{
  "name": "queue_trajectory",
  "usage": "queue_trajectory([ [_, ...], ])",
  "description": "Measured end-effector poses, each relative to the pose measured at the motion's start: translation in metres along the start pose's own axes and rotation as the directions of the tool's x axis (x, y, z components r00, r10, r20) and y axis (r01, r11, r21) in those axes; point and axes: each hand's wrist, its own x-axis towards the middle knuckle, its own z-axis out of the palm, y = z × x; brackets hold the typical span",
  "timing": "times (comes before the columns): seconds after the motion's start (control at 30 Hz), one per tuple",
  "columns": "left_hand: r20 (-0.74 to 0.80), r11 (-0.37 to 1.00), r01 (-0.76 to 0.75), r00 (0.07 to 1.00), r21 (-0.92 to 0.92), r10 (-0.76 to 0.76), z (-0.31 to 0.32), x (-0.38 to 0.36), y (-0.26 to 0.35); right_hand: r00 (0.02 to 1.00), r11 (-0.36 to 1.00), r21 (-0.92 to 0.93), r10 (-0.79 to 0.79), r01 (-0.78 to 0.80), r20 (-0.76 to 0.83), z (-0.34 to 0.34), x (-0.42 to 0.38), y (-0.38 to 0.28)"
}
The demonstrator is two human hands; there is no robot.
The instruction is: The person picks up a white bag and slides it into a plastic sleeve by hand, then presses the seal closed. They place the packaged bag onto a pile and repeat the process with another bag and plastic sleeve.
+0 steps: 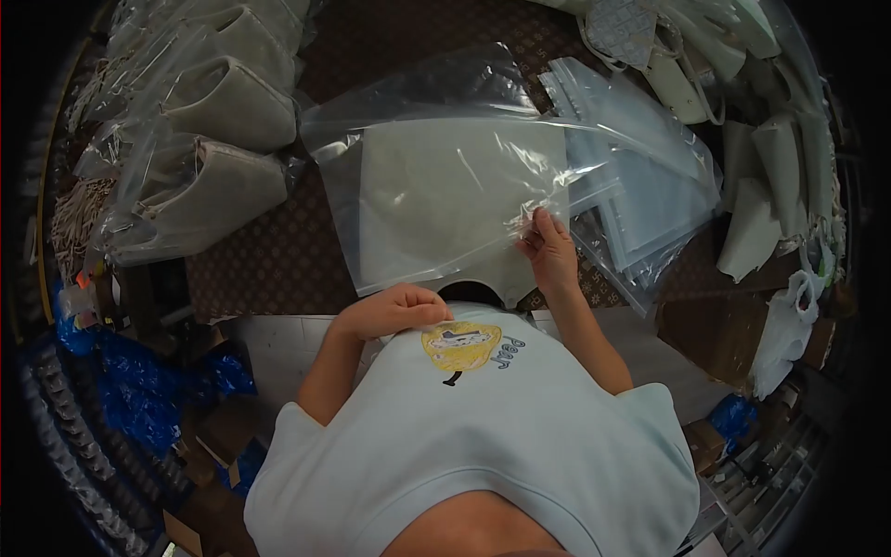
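Observation:
A flat, light beige bag (pixel 445 186) lies on the table in front of me, its curved handle end toward my body. Over it is a clear plastic bag (pixel 339 200), wrinkled and shiny, reaching past the beige bag on the far side. My right hand (pixel 549 246) pinches the plastic near its right front corner. Close to my shirt, by the near left edge of the plastic, my left hand (pixel 399 308) is closed with fingers curled; I cannot tell what is between them.
Several beige bags in clear plastic (pixel 213 200) line the left side. A stack of clear zip bags (pixel 650 186) lies right of the work. More beige bags (pixel 780 176) are piled at far right. A brown patterned tabletop (pixel 251 269) runs underneath. Blue plastic (pixel 139 399) lies low at left.

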Motion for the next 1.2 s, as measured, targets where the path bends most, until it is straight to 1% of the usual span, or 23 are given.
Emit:
queue_trajectory([
  [0.03, 0.006, 0.982, -0.181, 0.983, 0.052, 0.181, -0.001, -0.004, 0.013, 0.993, 0.997, 0.037, -0.07, 0.073, -0.094, -0.008, -0.009, 0.004],
  [0.1, -0.253, 0.959, -0.262, 0.926, 0.108, 0.281, -0.018, 0.006, 0.035, 0.983, 0.992, 0.074, -0.087, 0.101, -0.164, -0.016, -0.023, 0.011],
  [0.13, -0.494, 0.913, -0.16, 0.799, 0.376, 0.343, -0.024, 0.017, 0.051, 0.968, 0.984, 0.122, -0.103, 0.133, -0.227, -0.018, -0.03, 0.015],
  [0.17, -0.657, 0.813, 0.024, 0.603, 0.582, 0.453, -0.03, 0.033, 0.068, 0.967, 0.983, 0.126, -0.104, 0.136, -0.231, -0.018, -0.037, 0.021],
  [0.2, -0.652, 0.638, 0.208, 0.448, 0.742, 0.612, -0.048, 0.062, 0.063, 0.966, 0.971, 0.19, -0.1, 0.147, -0.24, -0.017, -0.044, 0.026],
  [0.23, -0.565, 0.428, 0.414, 0.305, 0.804, 0.767, -0.069, 0.095, 0.053, 0.964, 0.954, 0.254, -0.098, 0.162, -0.247, -0.015, -0.049, 0.031],
  [0.27, -0.557, 0.42, 0.411, 0.307, 0.809, 0.772, -0.079, 0.116, 0.056, 0.963, 0.951, 0.259, -0.104, 0.17, -0.249, -0.015, -0.054, 0.037],
  [0.33, -0.546, 0.297, 0.513, 0.448, 0.805, 0.708, -0.091, 0.151, 0.066, 0.985, 0.959, 0.279, 0.101, -0.058, -0.142, -0.018, -0.064, 0.046],
  [0.37, -0.546, 0.298, 0.51, 0.453, 0.807, 0.705, -0.1, 0.163, 0.073, 0.984, 0.958, 0.279, 0.104, -0.059, -0.148, -0.017, -0.064, 0.045],
  [0.43, -0.232, 0.015, 0.405, 0.491, 0.914, 0.84, -0.117, 0.181, 0.088, 0.969, 0.975, 0.117, 0.203, -0.187, -0.139, -0.008, -0.06, 0.042],
  [0.47, -0.236, 0.017, 0.405, 0.498, 0.914, 0.835, -0.124, 0.187, 0.094, 0.967, 0.973, 0.12, 0.211, -0.195, -0.143, 0.0, -0.054, 0.038],
  [0.53, -0.131, -0.138, 0.55, 0.422, 0.824, 0.897, -0.124, 0.191, 0.111, 0.989, 0.999, 0.011, 0.05, -0.049, -0.141, 0.017, -0.041, 0.025],
  [0.57, -0.135, -0.138, 0.552, 0.425, 0.823, 0.895, -0.117, 0.188, 0.11, 0.989, 0.998, 0.012, 0.056, -0.055, -0.14, 0.021, -0.038, 0.018],
  [0.63, -0.154, 0.051, 0.318, 0.308, 0.947, 0.939, -0.096, 0.174, 0.104, 0.994, 0.997, -0.023, -0.077, 0.075, -0.072, 0.028, -0.03, 0.01],
  [0.67, -0.149, 0.043, 0.321, 0.313, 0.946, 0.938, -0.093, 0.173, 0.093, 0.995, 0.997, -0.014, -0.077, 0.076, -0.071, 0.027, -0.025, 0.01],
  [0.73, -0.235, 0.16, 0.252, 0.303, 0.954, 0.923, -0.089, 0.175, 0.06, 0.998, 0.996, -0.087, -0.036, 0.032, -0.043, 0.02, -0.022, 0.015],
  [0.87, -0.188, 0.098, 0.288, 0.303, 0.953, 0.934, -0.09, 0.167, 0.053, 0.992, 0.976, -0.181, -0.119, 0.125, 0.041, 0.033, -0.015, 0.006],
  [0.93, -0.214, 0.238, -0.07, 0.25, 0.969, 0.944, -0.085, 0.154, 0.065, 0.96, 0.942, -0.185, -0.273, 0.281, 0.064, 0.045, -0.008, -0.001],
  [0.97, -0.21, 0.232, -0.066, 0.242, 0.97, 0.947, -0.077, 0.142, 0.07, 0.957, 0.94, -0.184, -0.279, 0.288, 0.073, 0.048, -0.004, -0.004],
  [1.03, -0.061, 0.142, -0.192, 0.373, 0.971, 0.926, -0.039, 0.104, 0.076, 0.926, 0.908, -0.179, -0.373, 0.378, 0.066, 0.052, 0.002, -0.008],
  [1.07, -0.061, 0.141, -0.191, 0.375, 0.971, 0.925, -0.026, 0.097, 0.069, 0.926, 0.909, -0.176, -0.372, 0.377, 0.065, 0.054, 0.003, -0.009],
  [1.13, -0.076, 0.128, -0.089, 0.437, 0.988, 0.896, -0.009, 0.091, 0.061, 0.9, 0.886, -0.156, -0.431, 0.436, 0.068, 0.062, 0.006, -0.013],
  [1.2, -0.092, 0.12, -0.043, 0.409, 0.992, 0.908, -0.01, 0.092, 0.052, 0.898, 0.882, -0.167, -0.434, 0.44, 0.075, 0.065, 0.007, -0.014],
])
